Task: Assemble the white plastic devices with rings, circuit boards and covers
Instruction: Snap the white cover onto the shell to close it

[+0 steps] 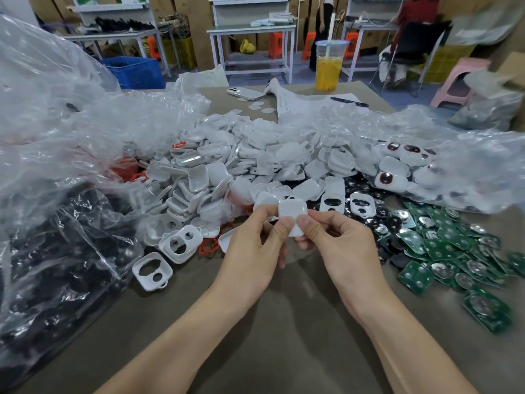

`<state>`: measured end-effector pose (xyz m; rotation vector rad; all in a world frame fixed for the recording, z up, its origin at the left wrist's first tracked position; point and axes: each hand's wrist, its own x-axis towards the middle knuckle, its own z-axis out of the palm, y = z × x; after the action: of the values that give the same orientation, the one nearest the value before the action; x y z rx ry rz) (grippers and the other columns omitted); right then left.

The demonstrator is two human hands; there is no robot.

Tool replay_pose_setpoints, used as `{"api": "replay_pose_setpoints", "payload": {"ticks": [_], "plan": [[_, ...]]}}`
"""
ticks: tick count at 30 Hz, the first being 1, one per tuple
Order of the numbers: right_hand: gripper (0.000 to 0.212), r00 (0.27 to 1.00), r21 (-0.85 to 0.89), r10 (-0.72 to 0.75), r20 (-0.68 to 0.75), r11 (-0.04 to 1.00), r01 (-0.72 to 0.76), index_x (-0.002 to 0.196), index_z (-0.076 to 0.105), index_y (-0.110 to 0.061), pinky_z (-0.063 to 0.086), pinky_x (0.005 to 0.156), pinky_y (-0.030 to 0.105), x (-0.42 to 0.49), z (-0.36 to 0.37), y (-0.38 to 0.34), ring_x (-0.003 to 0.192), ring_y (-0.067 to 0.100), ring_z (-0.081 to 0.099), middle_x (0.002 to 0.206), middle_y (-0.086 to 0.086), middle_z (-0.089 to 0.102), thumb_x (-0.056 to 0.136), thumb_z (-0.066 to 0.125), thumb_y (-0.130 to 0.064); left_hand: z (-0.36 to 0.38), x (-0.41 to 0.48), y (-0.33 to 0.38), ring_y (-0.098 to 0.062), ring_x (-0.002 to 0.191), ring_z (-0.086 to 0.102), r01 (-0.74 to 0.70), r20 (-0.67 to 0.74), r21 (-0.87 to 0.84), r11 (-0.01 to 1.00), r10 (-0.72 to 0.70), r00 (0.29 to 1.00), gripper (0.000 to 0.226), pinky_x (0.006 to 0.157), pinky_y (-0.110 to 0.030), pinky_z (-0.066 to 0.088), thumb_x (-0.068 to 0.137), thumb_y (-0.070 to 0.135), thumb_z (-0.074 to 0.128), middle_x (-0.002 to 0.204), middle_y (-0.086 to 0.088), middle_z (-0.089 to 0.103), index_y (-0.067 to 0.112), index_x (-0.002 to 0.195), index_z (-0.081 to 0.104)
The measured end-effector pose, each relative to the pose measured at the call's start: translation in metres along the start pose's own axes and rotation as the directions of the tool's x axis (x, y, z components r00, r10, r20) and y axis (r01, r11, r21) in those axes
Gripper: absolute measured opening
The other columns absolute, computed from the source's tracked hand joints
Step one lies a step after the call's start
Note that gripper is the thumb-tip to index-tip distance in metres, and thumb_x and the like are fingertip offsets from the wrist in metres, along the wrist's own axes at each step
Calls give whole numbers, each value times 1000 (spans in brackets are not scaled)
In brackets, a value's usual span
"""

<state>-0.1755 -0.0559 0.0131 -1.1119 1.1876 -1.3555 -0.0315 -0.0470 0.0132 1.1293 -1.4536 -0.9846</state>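
From the head camera, both hands meet over the middle of the counter (284, 351), holding one white device (293, 218) between them, lifted clear of the piles. The left hand (255, 251) pinches its left edge and the right hand (338, 240) its right, both sets of fingers (284, 226) closed on it with the thumbs pressing the smooth face. That looks like a squeeze to snap a cover shut, held up where the seam can be checked.

The supplies lie in a fan within easy reach. A heap of white shells (255, 155) sits just behind the hands. Shells with two holes (181, 243) lie to the left, beside red rings (209, 245). Green circuit boards (443, 251) spread to the right. A clear bag (454, 160) on the far right holds devices with dark, red-rimmed windows, probably finished ones kept apart. A drink cup (329, 66) stands at the far edge, away from the work.
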Motion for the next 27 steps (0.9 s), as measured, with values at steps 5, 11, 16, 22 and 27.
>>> {"api": "replay_pose_setpoints", "payload": {"ticks": [5, 11, 16, 22, 27], "plan": [[7, 1000, 9, -14, -10, 1000, 14, 98, 72, -12, 51, 61, 13, -2, 2, -1, 61, 6, 67, 72, -1, 74, 91, 71, -14, 4, -2, 2, -8, 55, 55, -42, 16, 76, 996, 41, 999, 12, 58, -19, 47, 106, 28, 51, 61, 9, 60, 25, 105, 62], [22, 996, 139, 75, 52, 987, -82, 105, 70, -5, 55, 65, 16, -1, -1, -2, 70, 12, 73, 83, 5, 76, 88, 74, -18, -2, -1, 6, -9, 62, 56, -52, 109, 26, 998, 49, 993, 20, 63, -28, 53, 107, 29, 47, 68, 10, 59, 29, 110, 66], [15, 973, 257, 186, 136, 942, -216, 90, 73, 0, 57, 65, 18, 0, -3, -7, 74, 19, 74, 84, 14, 71, 87, 75, -14, -5, 0, -3, -11, 65, 61, -96, 35, 181, 979, 91, 995, 30, 66, -32, 54, 105, 37, 49, 76, 2, 62, 43, 135, 48], [29, 957, 290, 230, 176, 917, -274, 62, 76, -13, 55, 59, 17, -5, -2, -12, 65, 15, 72, 66, 5, 68, 90, 70, -11, -4, -5, 0, -12, 67, 70, 16, 30, -26, 1000, -16, 999, 22, 63, -21, 54, 101, 32, 60, 87, 1, 72, 33, 122, 56], [41, 935, 243, 290, 204, 910, -335, 50, 72, -14, 56, 60, 17, -12, -1, -8, 63, 16, 72, 61, 4, 63, 91, 68, -8, -9, -6, 5, -15, 64, 65, 272, 145, -228, 935, -244, 959, 21, 58, -26, 55, 101, 22, 60, 73, -4, 69, 12, 119, 65]]}}
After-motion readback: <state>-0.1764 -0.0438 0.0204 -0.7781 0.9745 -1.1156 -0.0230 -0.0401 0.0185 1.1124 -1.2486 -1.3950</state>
